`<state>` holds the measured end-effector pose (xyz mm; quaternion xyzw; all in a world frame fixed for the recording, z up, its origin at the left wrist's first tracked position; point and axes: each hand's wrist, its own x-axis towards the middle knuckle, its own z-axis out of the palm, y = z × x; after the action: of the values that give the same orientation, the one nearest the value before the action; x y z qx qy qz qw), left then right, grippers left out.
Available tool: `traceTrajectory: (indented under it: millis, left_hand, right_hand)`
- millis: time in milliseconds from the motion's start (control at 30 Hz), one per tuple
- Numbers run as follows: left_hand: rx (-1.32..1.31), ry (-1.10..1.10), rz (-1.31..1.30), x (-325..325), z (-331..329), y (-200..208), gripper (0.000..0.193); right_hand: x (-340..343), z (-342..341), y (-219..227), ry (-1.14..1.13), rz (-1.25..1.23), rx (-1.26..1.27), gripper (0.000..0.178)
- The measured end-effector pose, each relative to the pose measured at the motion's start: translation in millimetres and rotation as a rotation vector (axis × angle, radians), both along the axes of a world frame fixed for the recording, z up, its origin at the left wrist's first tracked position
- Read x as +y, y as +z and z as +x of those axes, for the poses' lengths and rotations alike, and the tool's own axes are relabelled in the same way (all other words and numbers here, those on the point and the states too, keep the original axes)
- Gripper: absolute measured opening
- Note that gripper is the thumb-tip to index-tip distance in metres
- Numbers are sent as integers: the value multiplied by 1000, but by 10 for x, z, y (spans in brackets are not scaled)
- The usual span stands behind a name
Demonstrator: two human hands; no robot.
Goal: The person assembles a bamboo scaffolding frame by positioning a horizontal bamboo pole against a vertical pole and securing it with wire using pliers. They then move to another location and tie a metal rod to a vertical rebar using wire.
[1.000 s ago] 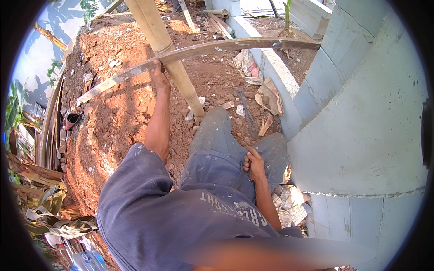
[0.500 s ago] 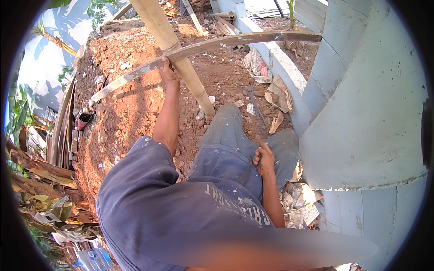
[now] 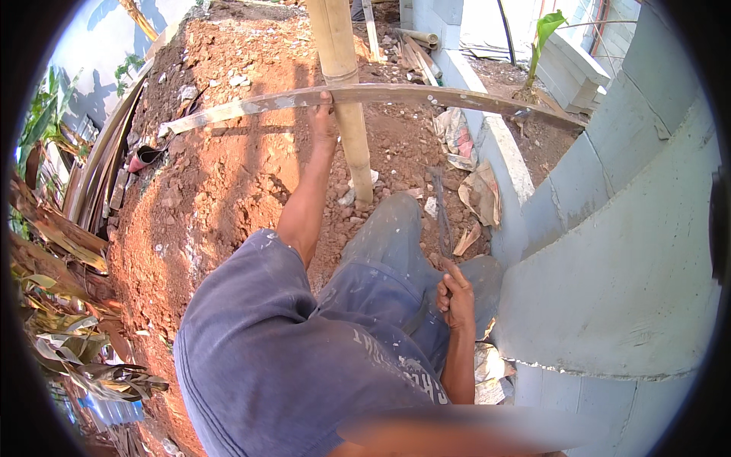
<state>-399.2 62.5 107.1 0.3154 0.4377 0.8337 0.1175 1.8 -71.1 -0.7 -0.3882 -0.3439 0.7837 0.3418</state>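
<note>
Partly hidden from my head view: the left hand [image 3: 324, 126]. One digit shows on the near face of a long wooden strip [image 3: 259, 104], pinching it along its lower edge; the digits behind are out of my sight. Strip runs crosswise in front of a bamboo pole [image 3: 352, 145], hand just left of the crossing. Its left end hangs over the left part of the soil [image 3: 221, 190]; its right end passes over the low block wall [image 3: 502, 148] to the edge of the big grey wall [image 3: 609, 266]. I can't tell whether it touches pole or grey wall.

Right hand [image 3: 457, 297] is over the trousers [image 3: 388, 236], near the right knee. One finger points forward, others curl in; whether they close on anything, I can't tell. Long dark object [image 3: 439, 202] on the soil beyond the knees, kind unclear.

Blurred patch [image 3: 472, 426] covers part of the lower rim. Crumpled paper [image 3: 491, 373] runs partly behind the right forearm [image 3: 459, 365]; I can't make out whether it is sack or sheet.

Hollow items: a pinkish, dark-mouthed one [image 3: 141, 160] by the soil's left edge, contents unreadable. Blue plastic [image 3: 114, 409], lower left, half under dry leaves [image 3: 99, 365]; bottle or wrapping, unclear.
</note>
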Motion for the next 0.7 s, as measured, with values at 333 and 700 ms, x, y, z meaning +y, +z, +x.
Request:
traceTrajectory:
  millis: [333, 700]
  left_hand:
    - [-51, 9, -121, -130, 27, 54, 81]
    - [14, 98, -291, 131, -315, -367, 90]
  right_hand:
    - [1056, -593, 626, -28, 294, -157, 57]
    - [1543, -1213, 923, 36, 400, -191, 52]
